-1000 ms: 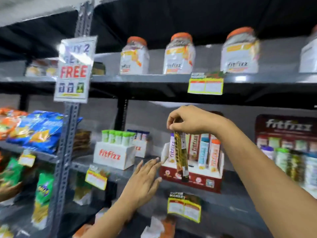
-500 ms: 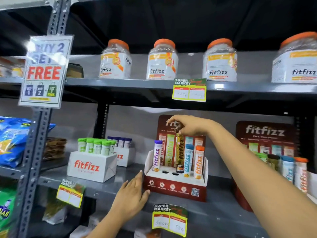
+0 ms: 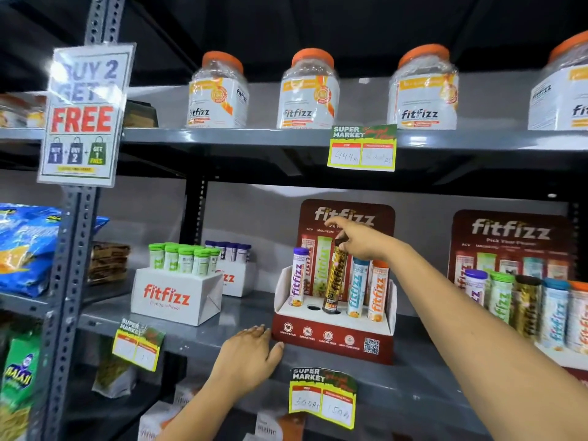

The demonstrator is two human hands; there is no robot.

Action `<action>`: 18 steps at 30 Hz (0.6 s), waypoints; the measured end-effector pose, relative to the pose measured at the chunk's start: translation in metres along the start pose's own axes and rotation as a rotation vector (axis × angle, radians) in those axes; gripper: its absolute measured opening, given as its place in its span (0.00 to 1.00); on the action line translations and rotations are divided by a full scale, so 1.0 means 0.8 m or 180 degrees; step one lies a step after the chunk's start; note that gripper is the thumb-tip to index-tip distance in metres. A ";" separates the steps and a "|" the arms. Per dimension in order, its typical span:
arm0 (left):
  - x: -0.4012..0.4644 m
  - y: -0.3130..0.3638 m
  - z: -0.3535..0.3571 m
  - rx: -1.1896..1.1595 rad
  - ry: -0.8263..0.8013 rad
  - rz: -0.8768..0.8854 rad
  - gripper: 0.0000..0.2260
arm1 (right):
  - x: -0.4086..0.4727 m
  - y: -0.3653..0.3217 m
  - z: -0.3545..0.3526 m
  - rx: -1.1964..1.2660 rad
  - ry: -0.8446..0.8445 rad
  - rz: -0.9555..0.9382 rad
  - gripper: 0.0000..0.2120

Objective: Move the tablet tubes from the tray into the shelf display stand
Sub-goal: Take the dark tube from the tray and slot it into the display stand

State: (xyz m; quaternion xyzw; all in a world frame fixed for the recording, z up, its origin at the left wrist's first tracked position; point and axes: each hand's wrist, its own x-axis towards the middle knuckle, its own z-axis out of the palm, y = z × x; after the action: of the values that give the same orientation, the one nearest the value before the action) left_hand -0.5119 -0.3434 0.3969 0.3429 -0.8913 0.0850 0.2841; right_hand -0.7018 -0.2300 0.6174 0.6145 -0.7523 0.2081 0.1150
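The right hand (image 3: 359,240) pinches the cap of the gold tube (image 3: 334,280) between fingertips, a closed grip from above, so the tube hangs almost upright, leaning slightly, with its foot at the middle hole of the stand (image 3: 334,326). Whether it has bottomed out cannot be told. Holding it by the top leaves the body free to slide down between its neighbours: the blue tube (image 3: 355,286) and orange tube (image 3: 378,291) just to the right, the purple tube (image 3: 297,276) to the left. One hole (image 3: 314,308) between purple and gold is empty.

The left hand (image 3: 251,354) lies flat and open on the shelf (image 3: 203,337), fingertips touching the stand's near-left corner, probably bracing it against sliding. It grips nothing. The tray is not in view.
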 end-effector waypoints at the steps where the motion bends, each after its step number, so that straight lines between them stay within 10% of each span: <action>1: 0.000 -0.001 0.000 0.0002 -0.0003 0.0002 0.24 | 0.001 0.002 0.001 -0.0033 0.0015 0.0024 0.30; 18: -0.003 -0.032 -0.017 -0.0211 0.0057 0.0512 0.23 | -0.001 0.002 0.023 -0.0226 -0.0219 0.0106 0.23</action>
State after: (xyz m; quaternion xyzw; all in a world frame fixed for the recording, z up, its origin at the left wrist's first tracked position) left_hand -0.4875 -0.3563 0.4052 0.2598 -0.9157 0.0811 0.2955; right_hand -0.7018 -0.2370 0.6004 0.6042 -0.7728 0.1618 0.1073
